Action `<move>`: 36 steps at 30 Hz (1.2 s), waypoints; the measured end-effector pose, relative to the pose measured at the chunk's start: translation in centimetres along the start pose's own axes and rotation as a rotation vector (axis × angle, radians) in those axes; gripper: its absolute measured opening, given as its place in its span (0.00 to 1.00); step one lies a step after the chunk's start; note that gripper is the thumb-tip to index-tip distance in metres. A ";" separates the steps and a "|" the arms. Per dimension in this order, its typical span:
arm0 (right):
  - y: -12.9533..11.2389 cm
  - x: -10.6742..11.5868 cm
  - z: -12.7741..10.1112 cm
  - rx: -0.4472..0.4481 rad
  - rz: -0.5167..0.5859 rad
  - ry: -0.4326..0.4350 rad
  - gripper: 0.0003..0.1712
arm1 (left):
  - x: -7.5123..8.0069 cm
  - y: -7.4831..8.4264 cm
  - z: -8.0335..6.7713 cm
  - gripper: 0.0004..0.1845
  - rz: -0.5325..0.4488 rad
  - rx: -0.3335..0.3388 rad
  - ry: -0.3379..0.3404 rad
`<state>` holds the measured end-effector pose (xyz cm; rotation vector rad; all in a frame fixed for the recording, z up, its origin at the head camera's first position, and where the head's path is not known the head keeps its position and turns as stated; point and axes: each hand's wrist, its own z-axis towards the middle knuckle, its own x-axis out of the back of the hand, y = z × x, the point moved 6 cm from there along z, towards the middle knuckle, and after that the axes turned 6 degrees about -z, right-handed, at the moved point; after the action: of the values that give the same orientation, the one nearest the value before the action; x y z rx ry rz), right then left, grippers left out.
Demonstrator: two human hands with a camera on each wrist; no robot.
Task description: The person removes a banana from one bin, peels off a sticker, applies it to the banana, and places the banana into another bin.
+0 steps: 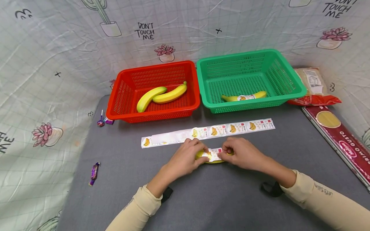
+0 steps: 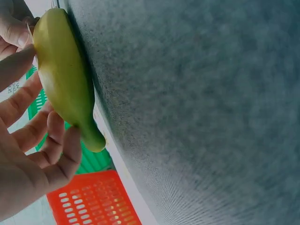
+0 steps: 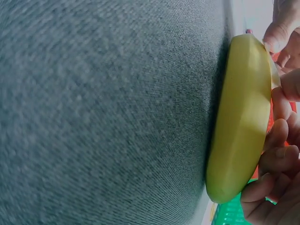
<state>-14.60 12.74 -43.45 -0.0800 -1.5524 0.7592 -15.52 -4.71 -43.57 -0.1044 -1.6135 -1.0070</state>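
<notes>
A yellow banana [image 1: 215,162] lies on the grey table between both hands, a white printed sticker [image 1: 213,154] along its top. My left hand [image 1: 186,157] pinches the sticker's left end between thumb and forefinger, while its other fingers touch the banana's far side. At the opposite end, my right hand [image 1: 242,152] pinches the sticker's right edge. That edge stands slightly off the peel in the right wrist view, where the banana [image 3: 241,117] shows its near side. Just behind the hands lies a strip of banana stickers [image 1: 222,130], its left part bare backing.
A red basket [image 1: 153,116] with two bananas stands at the back left. Beside it, a green basket [image 1: 248,106] holds a stickered banana [image 1: 228,98]. Wrapped candy [image 1: 94,173] and a lollipop [image 1: 100,123] lie left; a grain bag [image 1: 313,83] and red package [image 1: 341,138] lie right.
</notes>
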 end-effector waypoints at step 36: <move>1.3 -0.1 -1.3 0.078 -0.147 0.004 0.18 | -0.5 -0.8 0.0 0.15 -0.050 0.087 -0.056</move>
<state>-13.92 14.20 -44.23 0.0889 -1.5051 0.7016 -15.83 -5.02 -44.40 -0.0328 -1.7158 -0.9778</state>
